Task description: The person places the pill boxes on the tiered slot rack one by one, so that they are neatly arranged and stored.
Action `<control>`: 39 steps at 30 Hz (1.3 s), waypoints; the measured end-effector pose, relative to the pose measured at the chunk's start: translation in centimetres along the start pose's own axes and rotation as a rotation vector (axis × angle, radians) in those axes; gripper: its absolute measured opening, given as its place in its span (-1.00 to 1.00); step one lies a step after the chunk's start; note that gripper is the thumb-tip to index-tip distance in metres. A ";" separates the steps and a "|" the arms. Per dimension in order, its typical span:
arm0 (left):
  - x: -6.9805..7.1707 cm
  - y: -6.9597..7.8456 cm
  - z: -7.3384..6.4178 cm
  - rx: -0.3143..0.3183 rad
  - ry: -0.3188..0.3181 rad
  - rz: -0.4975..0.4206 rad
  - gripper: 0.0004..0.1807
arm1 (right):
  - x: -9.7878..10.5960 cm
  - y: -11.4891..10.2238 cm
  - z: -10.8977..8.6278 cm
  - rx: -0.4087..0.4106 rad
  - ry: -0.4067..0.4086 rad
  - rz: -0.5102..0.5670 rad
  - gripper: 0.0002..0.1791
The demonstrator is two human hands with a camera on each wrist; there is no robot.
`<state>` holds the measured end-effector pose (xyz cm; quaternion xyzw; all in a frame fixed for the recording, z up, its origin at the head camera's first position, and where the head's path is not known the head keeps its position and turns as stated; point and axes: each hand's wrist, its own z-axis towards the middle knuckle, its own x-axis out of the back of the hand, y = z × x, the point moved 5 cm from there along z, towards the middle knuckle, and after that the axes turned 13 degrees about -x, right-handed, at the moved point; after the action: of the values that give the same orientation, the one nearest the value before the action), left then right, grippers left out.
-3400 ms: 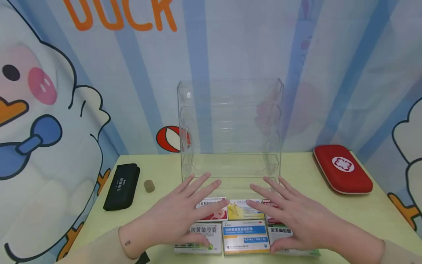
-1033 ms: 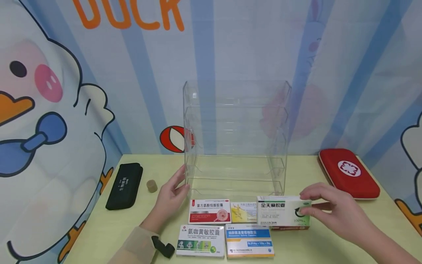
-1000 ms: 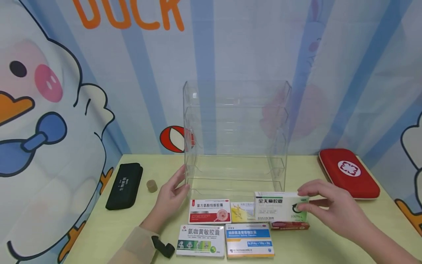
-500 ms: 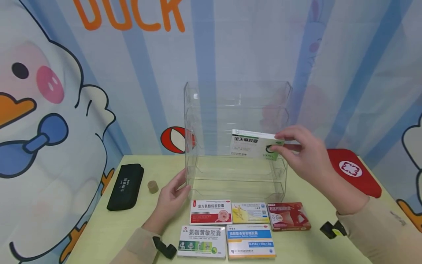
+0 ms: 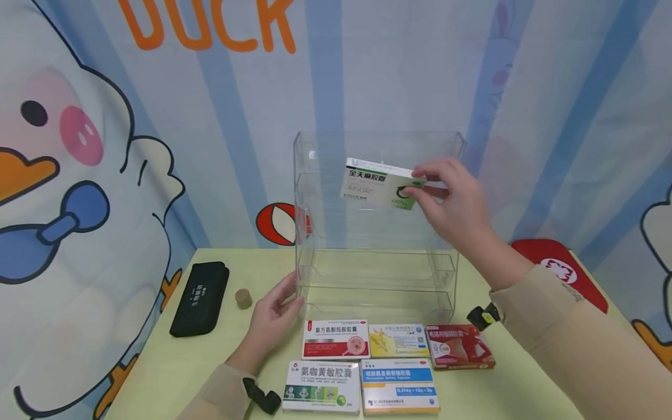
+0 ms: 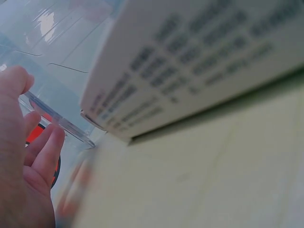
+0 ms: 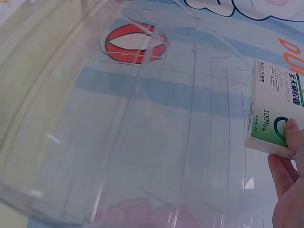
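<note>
The head view showed the right hand (image 5: 457,204) pinching a white-and-green box (image 5: 367,184) at its right end, thumb on the printed face. The box hung above the tabletop (image 5: 173,379), before the upper tiers of a clear rack (image 5: 378,269) near the back edge; whether box and rack touched could not be told. The left hand (image 5: 270,318) gripped the rack's lower left side, its panel between thumb and fingers.

The box tilted, left end higher; turning the wrist to level it would have helped it clear the rims. A firm but light pinch seemed best, since cardboard dents, and the left hand did well to steady the rack, which looked light. See-through rims called for a slow approach.

Toward the tabletop's near edge lay a red-and-white box (image 5: 336,339), a yellow box (image 5: 398,340), a dark red box (image 5: 459,347), a green-and-white box (image 5: 322,386) and a blue-and-white box (image 5: 401,386). A black case (image 5: 199,299) lay along the left edge, a red case (image 5: 559,270) by the back right corner.
</note>
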<state>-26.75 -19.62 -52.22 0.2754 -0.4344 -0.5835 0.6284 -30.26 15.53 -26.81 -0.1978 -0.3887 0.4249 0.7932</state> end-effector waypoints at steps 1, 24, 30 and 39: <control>0.0 0.0 0.0 -0.001 0.001 -0.002 -0.31 | -0.2 -0.2 0.5 -0.006 0.007 0.006 -0.70; 0.0 -0.1 -0.2 -0.046 0.012 -0.011 -0.33 | -4.1 -2.9 8.7 -0.051 0.019 -0.094 -0.79; 0.2 0.0 -0.1 -0.069 0.015 -0.022 -0.33 | -5.3 -3.4 9.6 -0.096 -0.022 -0.147 -0.79; 0.2 -0.2 0.0 -0.066 0.012 -0.029 -0.33 | -7.0 -2.3 9.6 -0.137 -0.053 -0.150 -0.77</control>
<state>-26.84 -19.85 -52.34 0.2641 -0.4070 -0.6049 0.6314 -38.94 8.24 -22.53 -0.2107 -0.4516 0.3416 0.7969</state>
